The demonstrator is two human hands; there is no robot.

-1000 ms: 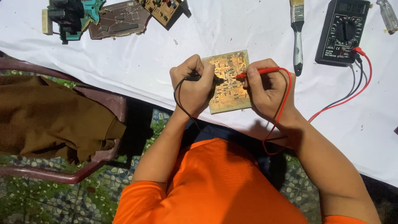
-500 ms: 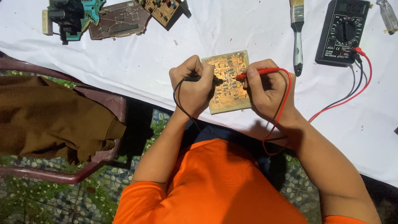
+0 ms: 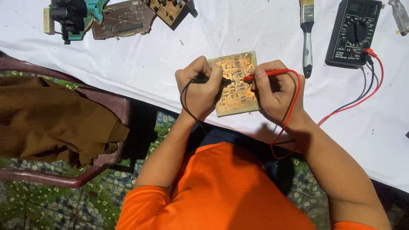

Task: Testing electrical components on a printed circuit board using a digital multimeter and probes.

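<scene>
A tan circuit board [image 3: 237,85] with copper traces lies on the white table cover [image 3: 264,34], between my two hands. My left hand [image 3: 198,87] grips a black test probe [image 3: 213,80], its tip resting on the board. My right hand [image 3: 275,87] grips a red test probe [image 3: 264,74], its tip touching the board close to the black one. Red and black leads [image 3: 362,96] run from the probes to a black multimeter [image 3: 353,32] at the upper right.
A paintbrush [image 3: 307,34] lies beside the multimeter, and a screwdriver handle [image 3: 399,15] shows at the top right corner. Several other circuit boards [image 3: 128,17] and a teal part [image 3: 74,15] lie at the top left. A maroon chair [image 3: 102,127] with brown cloth [image 3: 47,119] stands left.
The two probe tips have shifted slightly on the board; both hands stay in about the same place.
</scene>
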